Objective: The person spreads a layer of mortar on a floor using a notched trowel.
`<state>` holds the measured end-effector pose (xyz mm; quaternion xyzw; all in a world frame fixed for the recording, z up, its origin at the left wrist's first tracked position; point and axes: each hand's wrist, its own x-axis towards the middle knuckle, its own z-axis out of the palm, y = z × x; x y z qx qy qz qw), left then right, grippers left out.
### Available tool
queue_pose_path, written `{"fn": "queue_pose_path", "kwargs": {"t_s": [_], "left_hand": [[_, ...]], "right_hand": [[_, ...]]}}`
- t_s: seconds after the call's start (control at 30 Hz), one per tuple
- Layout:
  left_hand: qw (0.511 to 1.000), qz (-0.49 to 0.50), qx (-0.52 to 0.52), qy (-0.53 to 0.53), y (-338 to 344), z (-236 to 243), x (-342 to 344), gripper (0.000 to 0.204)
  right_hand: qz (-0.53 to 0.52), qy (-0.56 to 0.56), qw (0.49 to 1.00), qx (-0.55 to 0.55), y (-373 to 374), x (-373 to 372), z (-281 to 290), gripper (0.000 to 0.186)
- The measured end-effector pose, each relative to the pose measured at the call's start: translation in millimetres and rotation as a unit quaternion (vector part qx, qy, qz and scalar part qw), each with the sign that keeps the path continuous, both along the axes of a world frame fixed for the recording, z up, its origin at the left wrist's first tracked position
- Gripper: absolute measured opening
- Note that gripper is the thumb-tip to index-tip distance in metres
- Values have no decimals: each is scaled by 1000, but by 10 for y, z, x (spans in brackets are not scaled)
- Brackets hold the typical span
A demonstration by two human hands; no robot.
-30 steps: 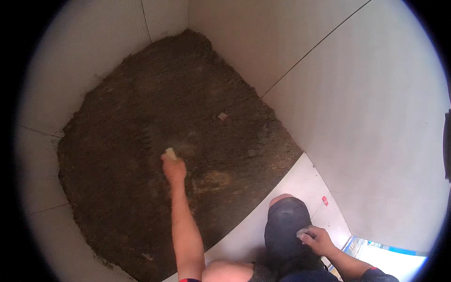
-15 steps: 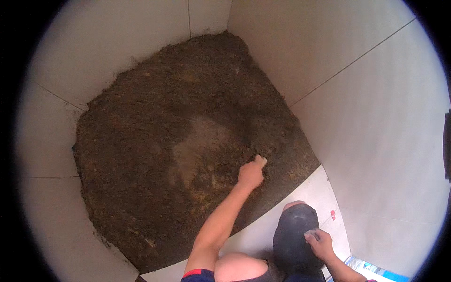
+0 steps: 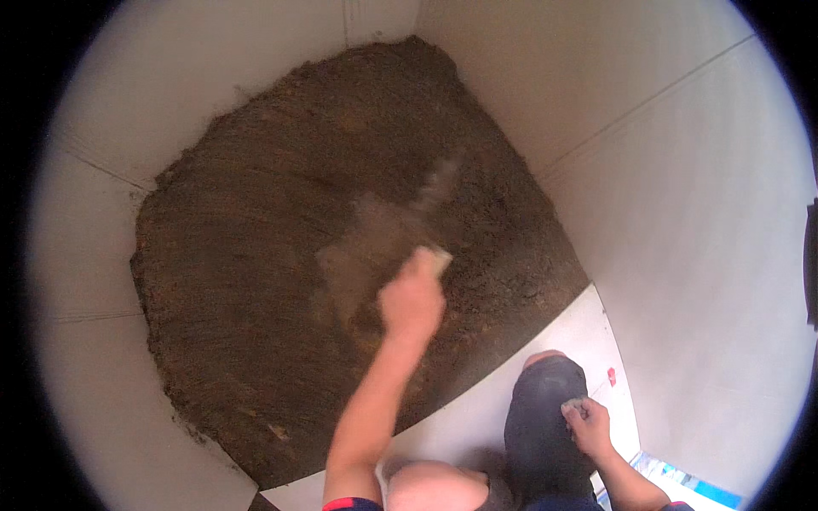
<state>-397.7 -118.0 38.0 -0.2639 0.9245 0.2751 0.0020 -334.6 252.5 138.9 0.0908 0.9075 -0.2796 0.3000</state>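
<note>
My left hand [image 3: 413,298] is stretched out over the dark, rough bed of mortar or soil [image 3: 256,255]. It is closed on a small pale piece [image 3: 439,261], blurred by motion, whose kind I cannot make out. Just beyond it, a lighter greyish patch [image 3: 366,230] lies on the dark surface, along with a pale streak [image 3: 439,183]. My right hand [image 3: 590,428] rests by my dark-clad knee [image 3: 550,409], fingers curled together; whether something small is in them I cannot tell.
Pale wall panels [image 3: 648,170] with thin joints enclose the bed. Under my knees is a white floor tile [image 3: 588,332] with a straight front edge against the bed. A small red piece [image 3: 612,376] lies beside the right wall. Blue-and-white packaging [image 3: 690,485] shows at lower right.
My left hand has moved left and up from the right part of the bed, with the pale piece in it. A pale streak now shows beyond it. My right hand has stayed by the knee.
</note>
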Motion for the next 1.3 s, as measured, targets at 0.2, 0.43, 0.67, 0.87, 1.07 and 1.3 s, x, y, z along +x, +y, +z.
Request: {"fn": "queue_pose_path", "kwargs": {"t_s": [0.2, 0.43, 0.67, 0.87, 1.07, 1.3], "left_hand": [[991, -46, -83, -89, -459, -893, 320, 28], [987, -18, -28, -156, -454, -900, 414, 41], [987, 89, 58, -121, -465, -623, 766, 49], [989, 62, 131, -16, -892, -112, 567, 37], [991, 28, -2, 130, -700, 6, 375, 50], [980, 26, -161, 117, -769, -568, 335, 65]], "right_hand": [[36, 93, 994, -33, 11, -24, -151, 23], [10, 82, 996, -20, -65, 38, -16, 21], [-6, 83, 997, -9, -7, 203, -32, 22], [63, 128, 990, 14, -55, 177, 4, 23], [-20, 66, 997, -46, 69, 341, 108, 21], [79, 136, 987, -34, -81, 761, 215, 19]]}}
